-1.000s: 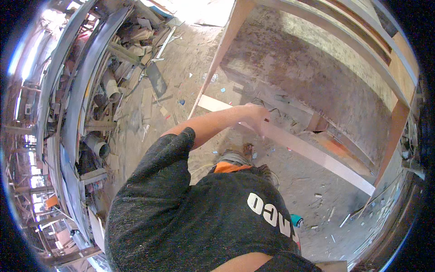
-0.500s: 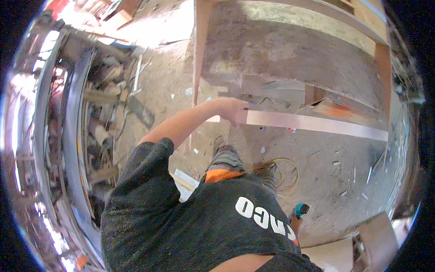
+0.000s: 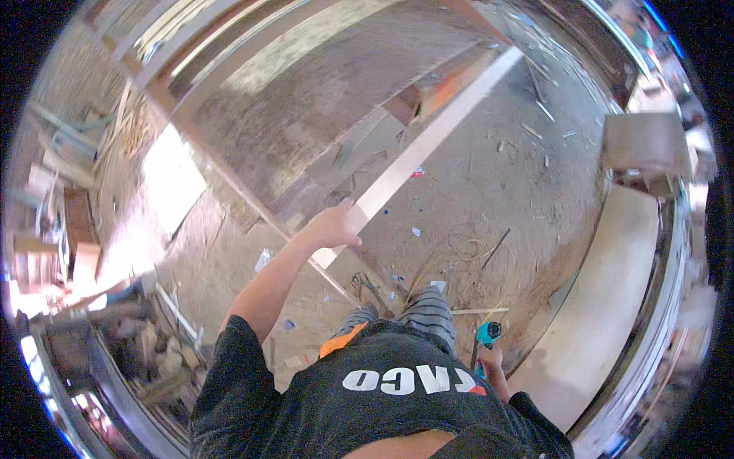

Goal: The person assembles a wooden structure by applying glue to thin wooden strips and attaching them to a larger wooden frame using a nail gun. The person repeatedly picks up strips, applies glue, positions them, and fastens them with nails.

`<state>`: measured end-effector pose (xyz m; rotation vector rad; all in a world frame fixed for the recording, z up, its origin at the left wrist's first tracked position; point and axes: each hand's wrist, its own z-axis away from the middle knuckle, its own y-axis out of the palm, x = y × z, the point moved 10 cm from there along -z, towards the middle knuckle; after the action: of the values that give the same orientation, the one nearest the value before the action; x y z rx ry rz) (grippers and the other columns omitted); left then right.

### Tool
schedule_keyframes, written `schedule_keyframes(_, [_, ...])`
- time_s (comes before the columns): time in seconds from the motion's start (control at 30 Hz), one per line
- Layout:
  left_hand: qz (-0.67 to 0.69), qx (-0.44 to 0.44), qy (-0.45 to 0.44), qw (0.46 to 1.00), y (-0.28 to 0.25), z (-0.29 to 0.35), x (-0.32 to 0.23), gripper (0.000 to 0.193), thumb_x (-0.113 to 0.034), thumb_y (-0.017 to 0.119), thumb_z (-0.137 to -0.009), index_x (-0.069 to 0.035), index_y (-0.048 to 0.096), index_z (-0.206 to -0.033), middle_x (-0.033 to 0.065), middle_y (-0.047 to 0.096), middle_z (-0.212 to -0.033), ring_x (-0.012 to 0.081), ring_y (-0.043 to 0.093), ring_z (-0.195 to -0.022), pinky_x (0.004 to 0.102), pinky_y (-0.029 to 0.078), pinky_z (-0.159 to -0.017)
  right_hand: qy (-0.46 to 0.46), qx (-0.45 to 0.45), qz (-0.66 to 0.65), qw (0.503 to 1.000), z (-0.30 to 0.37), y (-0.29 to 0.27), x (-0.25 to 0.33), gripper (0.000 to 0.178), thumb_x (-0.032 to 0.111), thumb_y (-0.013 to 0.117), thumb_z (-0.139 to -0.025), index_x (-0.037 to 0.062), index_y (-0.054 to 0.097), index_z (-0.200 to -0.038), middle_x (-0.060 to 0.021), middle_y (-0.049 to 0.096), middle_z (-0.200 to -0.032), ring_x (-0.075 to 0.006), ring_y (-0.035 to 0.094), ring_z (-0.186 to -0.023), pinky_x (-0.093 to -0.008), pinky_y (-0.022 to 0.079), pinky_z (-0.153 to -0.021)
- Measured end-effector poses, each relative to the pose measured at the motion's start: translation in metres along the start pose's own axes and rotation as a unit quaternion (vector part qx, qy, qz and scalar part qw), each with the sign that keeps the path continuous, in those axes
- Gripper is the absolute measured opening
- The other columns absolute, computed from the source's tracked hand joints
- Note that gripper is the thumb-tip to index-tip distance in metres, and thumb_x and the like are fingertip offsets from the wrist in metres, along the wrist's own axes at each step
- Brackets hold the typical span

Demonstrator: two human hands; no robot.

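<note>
My left hand (image 3: pixel 335 227) grips a long pale wooden board (image 3: pixel 436 145) near its near end, fingers closed over it. The board runs away to the far right and forms the near side of a large wooden frame (image 3: pixel 229 177). At my right side, my right hand (image 3: pixel 493 358) is closed around the handle of a teal power tool (image 3: pixel 488 334) with a black end. The tool's exact kind is hard to make out. It is held low beside my hip, apart from the board.
A thin yellowish hose or cord (image 3: pixel 468 245) lies coiled on the dirt floor near my feet. To my right a long pale panel (image 3: pixel 592 306) lies near a brown box-like piece (image 3: pixel 646 141). Scrap wood (image 3: pixel 153 352) is heaped at the left.
The view has turned to the right, so the frame and board appear slanted. My left hand stays on the board. The right hand and its tool show more fully.
</note>
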<state>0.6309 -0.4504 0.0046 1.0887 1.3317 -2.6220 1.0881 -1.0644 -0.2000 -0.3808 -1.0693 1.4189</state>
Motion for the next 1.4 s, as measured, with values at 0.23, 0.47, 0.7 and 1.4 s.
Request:
schedule_keyframes(0.23, [0.068,0.110,0.034,0.991,-0.011,0.004,0.011,0.091,-0.034,0.096,-0.064,0.003,0.055,-0.137,0.0202,0.070,-0.123,0.0330,0.067,-0.114,0.0408,0.052,-0.100,0.103,0.116,0.077,0.985,0.126,0.099,-0.047,0.057,0.055,0.075,-0.080,0.0044,0.077,-0.107,-0.0243,0.077,-0.104,-0.0411,0.073,-0.107,-0.0501,0.055,-0.091])
schedule_keyframes(0.47, [0.153,0.259,-0.023,0.953,-0.005,0.009,0.026,0.059,-0.019,0.092,-0.076,0.001,0.063,-0.123,0.0062,0.072,-0.106,0.0156,0.068,-0.090,0.0316,0.056,-0.072,0.124,0.039,0.012,0.991,0.239,0.123,-0.030,0.058,0.058,0.072,-0.083,0.0011,0.078,-0.091,-0.0228,0.076,-0.084,-0.0407,0.076,-0.088,-0.0473,0.057,-0.077])
schedule_keyframes(0.7, [0.114,0.395,0.098,0.906,0.033,-0.017,0.051,0.039,-0.017,0.088,-0.081,-0.001,0.066,-0.109,0.0045,0.070,-0.084,0.0132,0.067,-0.071,0.0298,0.054,-0.064,0.229,-0.084,-0.210,0.947,0.339,0.191,-0.056,0.040,0.039,0.073,-0.088,0.0017,0.073,-0.103,-0.0103,0.071,-0.082,-0.0229,0.068,-0.069,-0.0412,0.052,-0.062])
schedule_keyframes(1.4, [0.030,0.493,0.064,0.867,0.028,0.031,0.056,0.035,-0.029,0.080,-0.092,0.000,0.071,-0.109,0.0093,0.076,-0.095,0.0176,0.073,-0.078,0.0325,0.056,-0.061,0.347,-0.225,-0.525,0.744,0.595,0.401,0.195,0.024,0.022,0.076,-0.094,0.0037,0.061,-0.098,-0.0028,0.060,-0.072,-0.0138,0.059,-0.056,-0.0310,0.048,-0.051])
